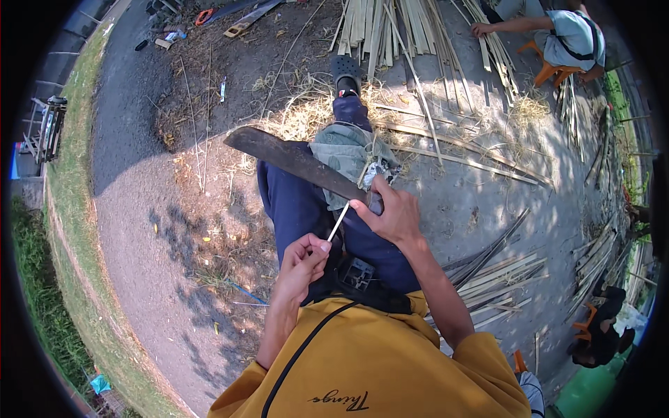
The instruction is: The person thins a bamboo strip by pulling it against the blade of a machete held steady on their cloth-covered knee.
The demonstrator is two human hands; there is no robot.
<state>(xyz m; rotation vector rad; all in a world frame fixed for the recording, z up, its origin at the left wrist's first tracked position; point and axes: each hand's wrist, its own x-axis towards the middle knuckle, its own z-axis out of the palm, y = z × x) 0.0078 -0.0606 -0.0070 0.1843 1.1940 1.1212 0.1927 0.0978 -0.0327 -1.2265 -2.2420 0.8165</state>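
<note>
A wide, dark machete (296,164) lies across my raised leg, its blade pointing to the far left. My right hand (396,217) is closed around its handle end, thumb forward. The thumb tip is by the upper end of a thin pale strip (337,224), apparently bamboo, which meets the blade's near edge. Below it, my left hand (304,263) pinches the strip's lower end between thumb and fingers. A grey-green cloth (343,150) covers my knee under the blade. Something shiny is wrapped at the cloth's right side, partly hidden by my right hand.
Pale shavings (300,120) litter the ground around my foot. Long split strips (390,35) lie ahead, with more strips (498,282) at right. A handsaw (251,19) rests at far left. One person (575,42) sits on an orange stool far right; another (603,327) is near right.
</note>
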